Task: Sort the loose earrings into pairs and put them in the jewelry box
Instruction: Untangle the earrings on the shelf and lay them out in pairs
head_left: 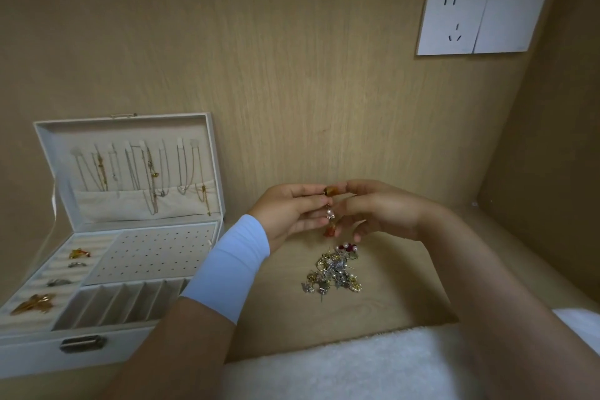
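In the head view, the left hand and the right hand are meeting above the desk. Both are pinching the upper orange bead of a dangling earring, while its pearls and lower orange piece are hanging free between the palms. It is looking very light, small and rather fragile, with thin links that probably tangle easily, so taking it by the bead or hook seems safest. The tangled earring pile is lying just below the hands, and the open jewelry box is standing at the left.

White wall socket, wood-grain back panel; fluffy white towel along near edge
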Motion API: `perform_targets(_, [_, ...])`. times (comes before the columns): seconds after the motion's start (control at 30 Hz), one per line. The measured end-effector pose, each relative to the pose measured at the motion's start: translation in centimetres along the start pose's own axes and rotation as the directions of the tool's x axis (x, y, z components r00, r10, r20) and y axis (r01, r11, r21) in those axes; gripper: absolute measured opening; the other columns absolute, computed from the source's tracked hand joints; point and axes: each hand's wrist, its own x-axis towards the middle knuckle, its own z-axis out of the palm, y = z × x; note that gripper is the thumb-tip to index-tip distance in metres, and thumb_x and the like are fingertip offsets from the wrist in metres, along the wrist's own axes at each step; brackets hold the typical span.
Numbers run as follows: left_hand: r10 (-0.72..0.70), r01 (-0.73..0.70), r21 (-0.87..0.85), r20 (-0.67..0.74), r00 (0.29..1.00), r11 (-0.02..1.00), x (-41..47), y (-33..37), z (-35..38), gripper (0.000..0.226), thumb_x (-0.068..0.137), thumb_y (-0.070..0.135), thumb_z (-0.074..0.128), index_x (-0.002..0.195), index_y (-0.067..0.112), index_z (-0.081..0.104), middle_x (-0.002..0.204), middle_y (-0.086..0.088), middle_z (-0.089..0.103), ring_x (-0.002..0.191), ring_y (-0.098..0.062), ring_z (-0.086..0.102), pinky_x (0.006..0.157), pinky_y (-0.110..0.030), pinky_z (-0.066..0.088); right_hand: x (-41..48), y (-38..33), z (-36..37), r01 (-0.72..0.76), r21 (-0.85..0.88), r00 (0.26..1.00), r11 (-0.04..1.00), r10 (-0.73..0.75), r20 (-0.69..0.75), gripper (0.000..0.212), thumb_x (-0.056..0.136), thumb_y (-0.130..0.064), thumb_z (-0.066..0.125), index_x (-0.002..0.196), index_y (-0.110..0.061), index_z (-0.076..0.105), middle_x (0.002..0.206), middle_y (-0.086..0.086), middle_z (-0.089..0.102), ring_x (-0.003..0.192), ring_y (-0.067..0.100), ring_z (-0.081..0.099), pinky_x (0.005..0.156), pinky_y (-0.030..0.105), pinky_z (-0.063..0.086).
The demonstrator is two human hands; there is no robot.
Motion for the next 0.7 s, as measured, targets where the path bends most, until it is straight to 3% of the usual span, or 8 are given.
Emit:
perform_targets(0.13, [-0.036,0.035,-0.065,-0.017,0.999,0.997,0.1,0.2,0.0,0.017,0.090,-0.002,0.063,0.106,0.003,0.067,0.093,-0.011,0.074,0.078,-0.019,0.073,0.073,-0.029,0.062,0.8,0.8,0.6,0.005,-0.024,1.000,1.000,-0.005,-0.003,0.028,0.086,0.002,0.069,0.112,-0.008,0.064,0.084,0.008,0.074,0.072,0.020,0.072,0.060,0.026,0.053])
perform_targets(0.27, [-0.066,0.058,-0.111,-0.072,0.995,0.992,0.2,0.5,-0.4,0.016,0.089,-0.004,0.064,0.103,0.004,0.061,0.091,-0.011,0.075,0.076,-0.021,0.073,0.067,-0.029,0.062,1.2,1.3,0.5,-0.018,-0.034,0.999,0.999,0.017,-0.035,0.013,0.090,0.002,0.066,0.102,-0.003,0.069,0.087,0.012,0.072,0.070,0.017,0.070,0.061,0.026,0.054])
perform_targets(0.33, [-0.064,0.052,-0.109,-0.105,0.992,0.993,0.3,0.6,-0.7,0.024,0.087,-0.005,0.065,0.107,0.006,0.058,0.092,-0.012,0.075,0.073,-0.021,0.072,0.062,-0.027,0.061,1.2,1.3,0.4,-0.025,-0.049,0.999,0.998,0.023,-0.046,0.010,0.093,-0.002,0.062,0.100,-0.003,0.070,0.083,0.009,0.070,0.067,0.016,0.068,0.055,0.023,0.051])
perform_targets(0.43, [-0.034,0.035,0.007,-0.161,0.986,0.999,0.3,0.5,-1.1,0.028,0.087,-0.003,0.068,0.110,0.011,0.061,0.092,-0.011,0.074,0.070,-0.019,0.070,0.063,-0.029,0.061,1.3,1.2,0.4,-0.026,-0.091,0.994,0.996,0.017,-0.107,0.017,0.095,-0.008,0.062,0.106,0.002,0.070,0.076,0.003,0.066,0.062,0.013,0.063,0.051,0.021,0.043])
perform_targets(0.53, [-0.012,0.078,0.232,-0.272,0.962,0.970,0.4,0.2,-1.6,0.023,0.086,0.011,0.073,0.108,0.015,0.068,0.086,-0.008,0.077,0.080,-0.026,0.073,0.085,-0.047,0.056,1.6,1.2,0.6,-0.020,-0.167,0.979,0.986,-0.014,-0.205,0.018,0.095,-0.007,0.062,0.108,0.001,0.071,0.073,0.000,0.061,0.061,0.010,0.058,0.054,0.021,0.043])
perform_targets(0.57, [-0.010,0.100,0.291,-0.295,0.955,0.951,0.4,0.2,-1.7,0.023,0.084,0.015,0.075,0.106,0.017,0.068,0.081,-0.007,0.077,0.076,-0.027,0.072,0.078,-0.046,0.056,1.7,1.3,0.6,-0.017,-0.188,0.973,0.982,-0.027,-0.227,0.017,0.095,-0.005,0.062,0.108,-0.001,0.071,0.074,0.000,0.061,0.061,0.009,0.058,0.054,0.021,0.044])
perform_targets(0.63, [-0.013,0.133,0.355,-0.321,0.947,0.925,0.1,0.2,-1.6,0.020,0.083,0.020,0.074,0.102,0.018,0.067,0.072,-0.005,0.074,0.058,-0.019,0.064,0.058,-0.032,0.044,1.9,1.3,0.7,-0.007,-0.217,0.966,0.976,-0.050,-0.254,0.016,0.094,-0.001,0.062,0.107,-0.004,0.071,0.076,0.001,0.062,0.062,0.010,0.058,0.053,0.020,0.043])
perform_targets(0.7, [-0.008,0.142,0.397,-0.321,0.947,0.907,0.0,0.4,-1.4,0.016,0.084,0.023,0.073,0.098,0.019,0.067,0.070,-0.003,0.071,0.050,-0.014,0.057,0.054,-0.029,0.040,2.1,1.3,0.8,-0.007,-0.269,0.956,0.963,-0.073,-0.285,0.014,0.093,-0.001,0.063,0.104,-0.006,0.071,0.077,0.003,0.063,0.063,0.012,0.058,0.049,0.019,0.042])
